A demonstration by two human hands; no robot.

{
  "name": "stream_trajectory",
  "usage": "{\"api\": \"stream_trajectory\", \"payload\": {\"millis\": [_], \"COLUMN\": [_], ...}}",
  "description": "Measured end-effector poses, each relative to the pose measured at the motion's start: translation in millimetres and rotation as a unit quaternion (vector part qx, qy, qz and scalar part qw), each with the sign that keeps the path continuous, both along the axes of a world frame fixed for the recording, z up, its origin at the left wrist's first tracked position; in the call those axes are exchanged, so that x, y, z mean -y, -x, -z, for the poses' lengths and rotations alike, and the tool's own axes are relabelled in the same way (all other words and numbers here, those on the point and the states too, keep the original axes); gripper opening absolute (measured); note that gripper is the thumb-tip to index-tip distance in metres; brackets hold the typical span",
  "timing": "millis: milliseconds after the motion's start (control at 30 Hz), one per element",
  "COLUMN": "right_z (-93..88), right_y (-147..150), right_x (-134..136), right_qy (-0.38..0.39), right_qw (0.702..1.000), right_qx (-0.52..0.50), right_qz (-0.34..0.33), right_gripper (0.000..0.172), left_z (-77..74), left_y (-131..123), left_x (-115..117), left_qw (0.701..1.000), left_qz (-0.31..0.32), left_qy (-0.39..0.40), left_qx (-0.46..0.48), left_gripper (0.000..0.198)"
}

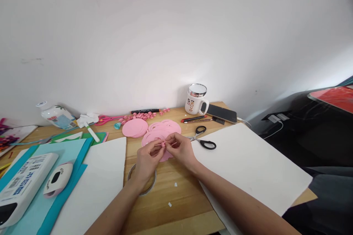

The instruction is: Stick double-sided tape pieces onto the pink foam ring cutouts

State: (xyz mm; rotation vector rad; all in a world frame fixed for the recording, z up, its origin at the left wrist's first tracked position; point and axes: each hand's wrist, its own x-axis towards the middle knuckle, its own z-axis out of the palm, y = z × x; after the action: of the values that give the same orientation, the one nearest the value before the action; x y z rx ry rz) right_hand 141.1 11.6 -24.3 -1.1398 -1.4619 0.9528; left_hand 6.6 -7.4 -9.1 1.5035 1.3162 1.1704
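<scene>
Between the fingertips of both hands is a small rolled pink paper flower (163, 144). My left hand (147, 158) pinches it from one side, my right hand (180, 149) from the other. Beneath and behind them lie pink paper spirals (165, 129), partly covered by the fingers. A stack of pink paper circles (134, 127) sits just left of the spirals. Farther back, several finished pink rolls (142, 116) are heaped along the wall. A roll of tape (154, 187) lies flat under my left wrist. Black-handled scissors (206, 144) rest right of my right hand.
A white mug (196, 100), a phone (220, 113) with a cable and some pens (194, 118) stand at the back right. White sheets (253, 165) flank the hands. On the left are a white box (30, 183), coloured paper (70, 161), a bottle (56, 114) and pink scissors (106, 119).
</scene>
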Motion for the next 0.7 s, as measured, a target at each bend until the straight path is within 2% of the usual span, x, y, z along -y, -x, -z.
{"api": "stream_trajectory", "payload": {"millis": [133,300,500,700], "right_z": [-1.7,-4.4,0.0,-1.7], "right_y": [2.0,5.3,2.6,2.5], "right_x": [2.6,8.5,2.1,2.6], "right_qy": [0.014,-0.055,0.032,0.019], "right_qw": [1.0,0.998,0.999,1.0], "right_qx": [-0.01,0.042,-0.033,-0.022], "right_qz": [-0.003,0.002,0.009,0.0], "right_gripper": [0.007,0.011,0.012,0.011], "left_z": [1.1,1.4,1.5,-0.4], "left_y": [-0.4,-1.6,-2.7,-1.4], "left_x": [-0.5,-0.8,-1.7,-0.9], "left_qw": [1.0,1.0,1.0,0.998], "left_qz": [-0.001,-0.022,-0.002,-0.013], "left_qy": [-0.025,-0.018,-0.018,-0.054], "left_qx": [-0.005,0.005,0.021,-0.02], "left_gripper": [0.02,0.018,0.021,0.014]}}
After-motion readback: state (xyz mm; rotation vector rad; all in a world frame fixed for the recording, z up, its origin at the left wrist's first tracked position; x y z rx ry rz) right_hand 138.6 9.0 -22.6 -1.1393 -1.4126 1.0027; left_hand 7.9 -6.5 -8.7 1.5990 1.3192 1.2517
